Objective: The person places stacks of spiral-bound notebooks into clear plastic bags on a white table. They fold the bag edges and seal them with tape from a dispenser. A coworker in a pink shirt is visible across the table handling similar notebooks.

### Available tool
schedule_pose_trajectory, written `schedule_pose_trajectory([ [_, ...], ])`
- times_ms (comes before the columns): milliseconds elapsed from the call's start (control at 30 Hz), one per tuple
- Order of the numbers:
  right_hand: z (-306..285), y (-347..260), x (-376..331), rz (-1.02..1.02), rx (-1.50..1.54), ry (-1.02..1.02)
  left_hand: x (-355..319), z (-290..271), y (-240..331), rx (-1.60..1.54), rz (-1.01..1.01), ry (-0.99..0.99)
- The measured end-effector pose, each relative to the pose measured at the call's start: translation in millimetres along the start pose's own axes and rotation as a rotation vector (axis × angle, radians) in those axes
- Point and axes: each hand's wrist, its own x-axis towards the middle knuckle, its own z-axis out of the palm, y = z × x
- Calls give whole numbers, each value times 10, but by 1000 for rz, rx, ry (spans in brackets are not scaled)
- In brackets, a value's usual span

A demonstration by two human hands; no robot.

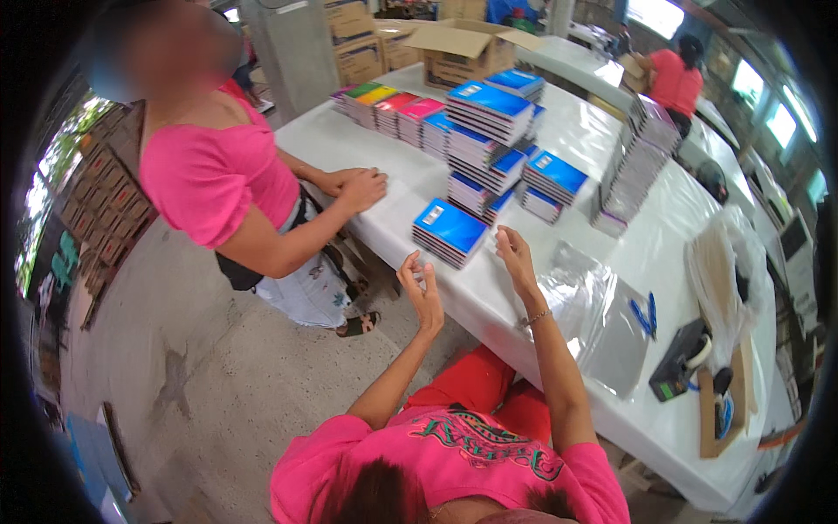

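A small stack of blue-covered notebooks (449, 232) lies near the table's front edge, between my two hands. My left hand (422, 288) hovers just off its near left corner, fingers bent and apart, holding nothing. On the other side, my right hand (517, 258) is raised close to the stack's right edge, its fingers loosely curved with nothing visible in them. Behind this stack rise taller piles of blue notebooks (491, 112), and a shorter blue pile (555, 176) stands to their right. Clear plastic sleeves (602, 323) lie flat to the right of my right forearm.
On the white table (397, 210) are colored notebook stacks (408, 118), a leaning row of wrapped notebooks (635, 166), blue-handled cutters (644, 316), a tape dispenser (683, 360) and a plastic bag (729, 271). An open carton (458, 57) sits behind. A person in pink (209, 175) stands at the left.
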Motion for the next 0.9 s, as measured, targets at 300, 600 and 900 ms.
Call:
schedule_pose_trajectory([
  [300, 389, 77, 177, -12, -92, -43, 442, -56, -115, -241, -473, 15],
  [600, 699, 147, -218, 65, -401, 205, 701, -114, 49, -267, -711, -136],
  [900, 978, -175, -935, 219, 58, 48, 808, -503, -13, -439, -715, -533],
])
